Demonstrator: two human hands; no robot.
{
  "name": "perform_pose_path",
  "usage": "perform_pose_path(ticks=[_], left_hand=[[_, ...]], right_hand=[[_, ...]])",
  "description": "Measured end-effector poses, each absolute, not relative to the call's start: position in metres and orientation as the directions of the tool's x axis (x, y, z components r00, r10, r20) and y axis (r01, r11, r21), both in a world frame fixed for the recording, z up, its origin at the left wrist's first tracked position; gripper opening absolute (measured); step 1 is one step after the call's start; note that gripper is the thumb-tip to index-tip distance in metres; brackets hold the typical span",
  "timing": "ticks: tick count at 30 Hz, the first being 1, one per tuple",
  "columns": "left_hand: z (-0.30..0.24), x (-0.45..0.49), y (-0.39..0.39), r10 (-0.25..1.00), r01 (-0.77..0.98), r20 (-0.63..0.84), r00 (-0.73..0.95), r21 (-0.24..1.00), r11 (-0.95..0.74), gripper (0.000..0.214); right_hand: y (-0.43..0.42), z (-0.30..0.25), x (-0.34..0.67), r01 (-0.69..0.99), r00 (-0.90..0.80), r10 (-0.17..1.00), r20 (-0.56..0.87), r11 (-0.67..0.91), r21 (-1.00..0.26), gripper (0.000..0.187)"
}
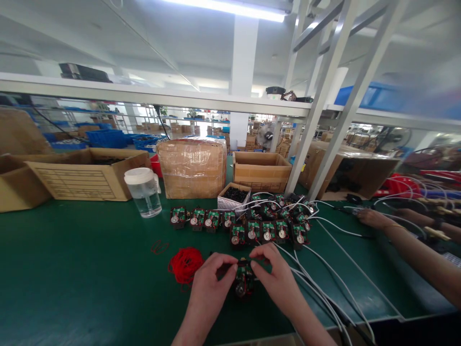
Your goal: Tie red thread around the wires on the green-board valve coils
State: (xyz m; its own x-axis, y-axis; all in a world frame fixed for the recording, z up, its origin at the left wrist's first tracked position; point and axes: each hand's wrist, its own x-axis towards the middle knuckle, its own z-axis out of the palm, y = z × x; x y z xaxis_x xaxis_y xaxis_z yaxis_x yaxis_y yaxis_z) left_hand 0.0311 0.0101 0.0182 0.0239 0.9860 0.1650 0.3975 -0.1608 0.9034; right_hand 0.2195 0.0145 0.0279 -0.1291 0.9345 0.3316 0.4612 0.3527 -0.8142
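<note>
My left hand point(209, 283) and my right hand point(275, 276) meet low in the middle of the green table point(79, 269). Both pinch one small black module with a green circuit board point(242, 281), fingers curled around its top and sides. A heap of red rubber bands point(185, 264) lies just left of my left hand. Beyond my hands, several similar modules point(252, 226) lie in rows and a pile. White cables point(324, 283) run from that pile past my right hand toward the table's front edge.
A clear water jug point(144, 192) stands at the left. Cardboard boxes point(192, 166) line the back, with a small box of dark parts point(234, 196). Another person's arm point(406, 245) reaches in from the right. A slanted metal frame post point(324, 120) rises behind the modules.
</note>
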Motion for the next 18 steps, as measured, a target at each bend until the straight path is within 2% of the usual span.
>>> perform_pose_path(ticks=[7,12,18], left_hand=[[0.022,0.023,0.012,0.986,0.357,0.147,0.084,0.919,-0.167,0.026],[0.027,0.019,0.013,0.986,0.333,0.124,0.109,0.93,-0.154,0.026],[0.031,0.024,0.012,0.991,0.347,0.08,0.107,0.931,-0.113,0.023]], right_hand=[[0.012,0.036,0.205,0.51,-0.18,0.929,0.322,0.368,-0.777,0.016],[0.016,0.034,0.202,0.544,-0.162,0.928,0.335,0.367,-0.755,0.018],[0.017,0.035,0.2,0.506,-0.177,0.928,0.327,0.371,-0.779,0.02]])
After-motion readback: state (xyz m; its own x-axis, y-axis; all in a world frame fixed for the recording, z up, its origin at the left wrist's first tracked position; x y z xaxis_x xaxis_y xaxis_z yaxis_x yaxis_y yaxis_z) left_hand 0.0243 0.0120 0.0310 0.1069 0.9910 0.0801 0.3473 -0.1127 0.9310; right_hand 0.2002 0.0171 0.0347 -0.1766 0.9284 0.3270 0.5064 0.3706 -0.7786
